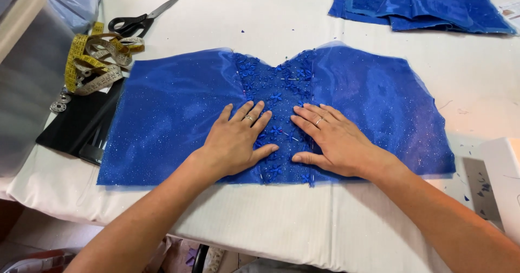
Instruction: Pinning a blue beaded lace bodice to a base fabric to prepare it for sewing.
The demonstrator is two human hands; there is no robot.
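Blue bodice (179, 110) lies flat at centre frame on the white table (281, 219), glittery side panels out to left and right, a beaded flowered panel (279, 83) down its middle with a few pins showing along the seams. Left hand (235, 143) rests palm down on the panel's lower left, fingers spread, a ring on one; pinching nothing. Right hand (333, 140) mirrors it at lower right, fingers together and flat, ring on one finger, thumb tucked toward the hem; nothing gripped. Judgement: both palms press the cloth flat so the centre panel sits smooth against the sides and does not shift on the pins. Upper left of frame: yellow tape measure (95, 62) in a loose heap, black-handled scissors (138, 19) just above it, well apart from the hands. Black cloth (78, 124) lies partly under the bodice's left edge. Small metal rings (59, 102) beside the tape. Upper right: stack of blue fabric (428, 2). White machine edge (504, 181) at right margin. Nothing obstructs the hands
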